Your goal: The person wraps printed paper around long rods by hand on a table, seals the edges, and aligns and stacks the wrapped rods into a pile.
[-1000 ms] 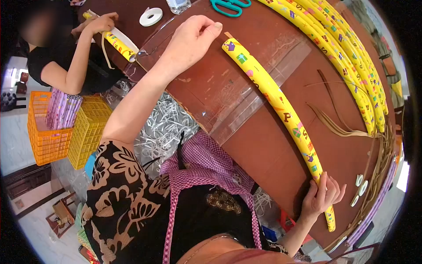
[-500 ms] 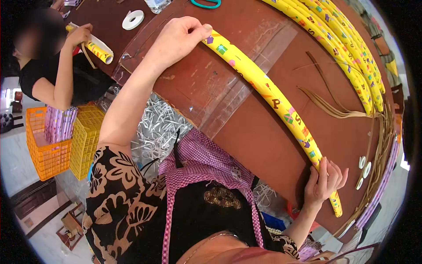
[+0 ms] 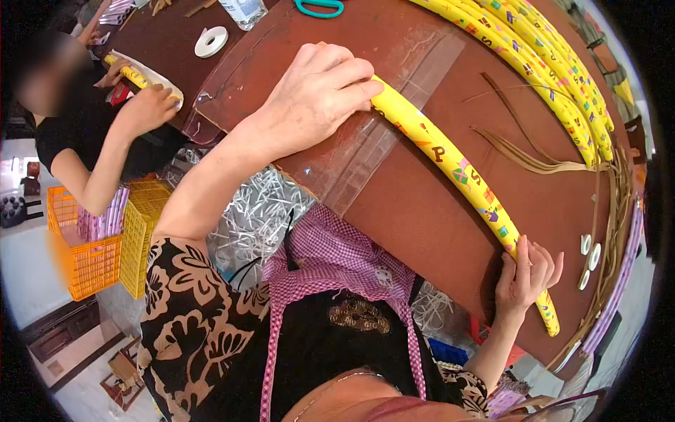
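A long, thin roll of yellow printed paper (image 3: 441,156) lies slantwise across the brown table, patterned with letters and gift pictures. Its upper left end is hidden by my left hand (image 3: 320,95), whose bent fingers and thumb grip it there. Lower down, near the other end, my right hand (image 3: 526,278) has its thumb and forefinger on the roll, the remaining fingers loosely curled. A short piece of the roll sticks out below my right hand. Several similar yellow rolls (image 3: 520,53) lie at the table's far right.
Brown strips (image 3: 541,167) and small white tape rings (image 3: 595,257) lie beyond the roll. Teal-handled scissors (image 3: 318,7) and a white tape roll (image 3: 211,42) sit at the back. At left, a person works on another yellow roll (image 3: 133,74) near orange (image 3: 95,267) and yellow crates (image 3: 138,243).
My left hand has moved right and down along the roll, covering more of it. My right hand has shifted slightly up and right. The person at left has moved one hand.
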`<action>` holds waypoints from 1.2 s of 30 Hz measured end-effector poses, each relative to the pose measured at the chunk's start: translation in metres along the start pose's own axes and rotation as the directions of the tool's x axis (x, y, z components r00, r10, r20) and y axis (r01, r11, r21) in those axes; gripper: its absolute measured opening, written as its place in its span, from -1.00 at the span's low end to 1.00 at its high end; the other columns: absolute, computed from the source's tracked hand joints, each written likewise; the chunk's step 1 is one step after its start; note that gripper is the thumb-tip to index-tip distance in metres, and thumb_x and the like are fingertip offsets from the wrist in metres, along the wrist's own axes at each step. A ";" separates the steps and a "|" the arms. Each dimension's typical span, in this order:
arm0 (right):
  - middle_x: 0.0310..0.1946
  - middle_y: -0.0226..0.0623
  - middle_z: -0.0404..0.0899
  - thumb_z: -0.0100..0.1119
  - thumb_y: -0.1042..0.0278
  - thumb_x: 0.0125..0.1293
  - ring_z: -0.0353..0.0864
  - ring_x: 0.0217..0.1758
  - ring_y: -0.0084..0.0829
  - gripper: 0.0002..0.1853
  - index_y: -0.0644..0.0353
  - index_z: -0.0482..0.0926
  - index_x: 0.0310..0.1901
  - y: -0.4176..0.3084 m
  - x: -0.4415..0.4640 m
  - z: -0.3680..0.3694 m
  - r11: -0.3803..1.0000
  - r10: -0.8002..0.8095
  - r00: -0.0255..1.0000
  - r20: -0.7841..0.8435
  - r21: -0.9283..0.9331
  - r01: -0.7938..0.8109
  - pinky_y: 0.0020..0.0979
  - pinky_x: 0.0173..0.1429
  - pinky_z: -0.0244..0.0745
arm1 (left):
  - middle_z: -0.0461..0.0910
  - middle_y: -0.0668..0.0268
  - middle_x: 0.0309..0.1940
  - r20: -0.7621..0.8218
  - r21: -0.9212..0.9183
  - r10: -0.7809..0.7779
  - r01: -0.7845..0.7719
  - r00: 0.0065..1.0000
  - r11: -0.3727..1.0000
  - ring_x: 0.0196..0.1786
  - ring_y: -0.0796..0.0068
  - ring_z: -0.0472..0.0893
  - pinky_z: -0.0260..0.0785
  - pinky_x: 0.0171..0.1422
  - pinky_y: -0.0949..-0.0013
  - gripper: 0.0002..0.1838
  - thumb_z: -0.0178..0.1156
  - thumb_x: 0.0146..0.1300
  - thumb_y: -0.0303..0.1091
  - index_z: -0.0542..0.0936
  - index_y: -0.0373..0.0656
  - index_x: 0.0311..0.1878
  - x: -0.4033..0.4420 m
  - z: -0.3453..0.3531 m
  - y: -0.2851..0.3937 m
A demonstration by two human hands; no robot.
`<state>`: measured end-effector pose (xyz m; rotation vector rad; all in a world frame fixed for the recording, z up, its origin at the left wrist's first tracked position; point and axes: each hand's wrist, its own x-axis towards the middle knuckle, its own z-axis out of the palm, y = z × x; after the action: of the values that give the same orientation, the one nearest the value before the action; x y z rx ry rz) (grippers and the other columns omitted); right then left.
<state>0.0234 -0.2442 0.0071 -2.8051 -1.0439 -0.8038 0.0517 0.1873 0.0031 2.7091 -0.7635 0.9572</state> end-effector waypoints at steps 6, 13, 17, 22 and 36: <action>-0.12 -0.32 0.64 0.37 0.46 0.16 0.61 0.04 -0.27 -0.56 0.14 0.66 0.13 -0.002 0.003 0.000 0.999 0.032 0.999 0.001 0.014 -0.032 0.00 0.57 0.07 | 0.60 0.43 -0.22 -0.050 0.094 0.131 -0.126 0.990 0.988 -0.07 0.40 0.55 0.32 0.07 0.26 -0.83 0.30 0.05 -0.39 0.65 -0.11 -0.24 0.003 0.002 -0.001; -0.13 -0.35 0.64 0.43 0.41 0.06 0.61 0.02 -0.26 -0.54 0.11 0.68 0.07 0.000 0.005 -0.003 0.998 0.045 0.999 -0.016 0.054 -0.044 0.02 0.52 0.12 | 0.66 0.36 0.00 0.075 0.168 0.045 -0.057 0.996 0.984 0.05 0.30 0.58 0.30 0.14 0.19 -0.73 0.39 0.11 -0.29 0.67 -0.11 -0.11 0.011 -0.009 0.013; -0.15 -0.40 0.63 0.46 0.40 -0.04 0.62 -0.01 -0.31 -0.48 0.07 0.68 0.07 0.000 0.002 -0.003 0.995 0.060 0.997 -0.051 0.079 -0.056 0.02 0.51 0.13 | 0.64 0.37 0.14 0.239 0.193 0.064 -0.112 0.969 0.975 0.17 0.31 0.55 0.26 0.26 0.19 -0.51 0.42 0.13 -0.25 0.63 -0.16 0.14 0.024 -0.008 0.025; -0.15 -0.43 0.62 0.47 0.39 -0.08 0.61 -0.01 -0.34 -0.46 0.05 0.68 0.07 0.000 -0.006 0.001 0.997 0.053 0.994 -0.093 0.068 -0.046 0.01 0.51 0.13 | 0.70 0.39 0.02 0.133 0.255 0.128 -0.159 0.983 0.954 0.03 0.37 0.62 0.27 0.15 0.23 -0.61 0.47 0.09 -0.21 0.70 -0.15 -0.03 0.016 -0.002 0.018; -0.12 -0.38 0.60 0.43 0.42 0.04 0.59 0.04 -0.31 -0.49 0.12 0.66 0.11 -0.004 -0.001 -0.002 0.999 0.036 0.998 -0.053 0.025 -0.035 -0.01 0.52 0.11 | 0.60 0.26 0.22 0.213 0.185 0.052 -0.093 0.976 0.978 0.29 0.28 0.51 0.19 0.41 0.07 -0.40 0.40 0.18 -0.09 0.57 -0.15 0.25 0.028 0.010 0.060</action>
<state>0.0200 -0.2421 0.0080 -2.7576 -0.9868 -0.8517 0.0448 0.1209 0.0122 3.0065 -0.8529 0.8110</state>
